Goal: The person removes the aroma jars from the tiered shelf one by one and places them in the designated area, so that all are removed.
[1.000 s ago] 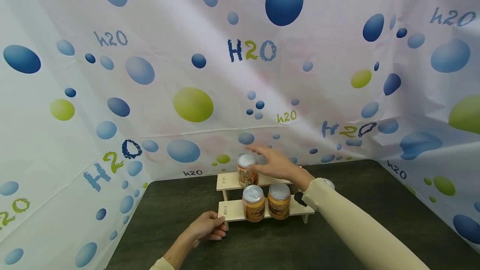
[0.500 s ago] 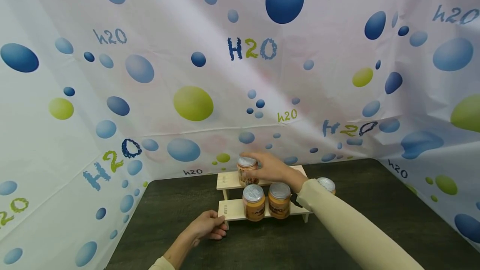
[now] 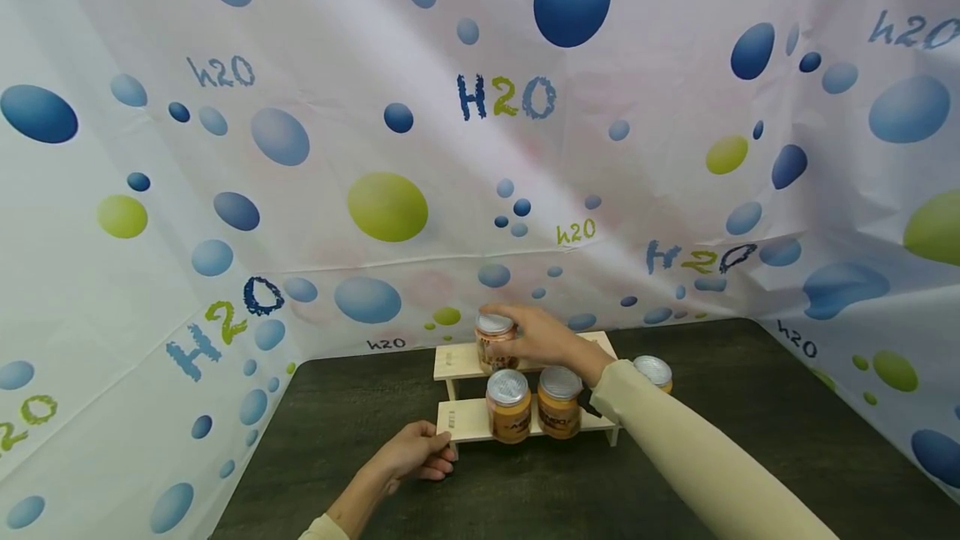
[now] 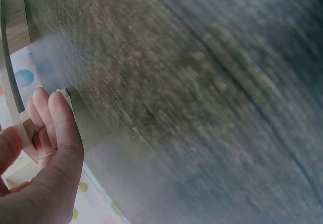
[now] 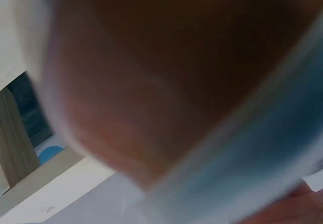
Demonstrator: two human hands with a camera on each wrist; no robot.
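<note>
A two-tier wooden stand [image 3: 467, 419] stands on the dark table. At its lower left corner my left hand [image 3: 412, 452] pinches the board, thumb on top and fingers below. The left wrist view shows this hand [image 4: 55, 153] at the board's edge. My right hand [image 3: 547, 338] reaches over the stand and grips a silver-lidded jar [image 3: 495, 324] on the upper tier, partly hiding it. Two orange jars with silver lids, a left one [image 3: 509, 411] and a right one [image 3: 559, 407], sit on the lower tier. In the right wrist view, a blurred brown shape covers most of the scene.
Another silver-lidded jar [image 3: 654, 372] stands on the table right of the stand, partly behind the right sleeve [image 3: 675, 440]. Dark tabletop [image 3: 360, 390] extends to the left. A white sheet with coloured dots [image 3: 315, 215] hangs behind and along both sides.
My right hand has come down from above the upper-tier jar and now has its fingers around it. The left hand has stayed at the stand's corner.
</note>
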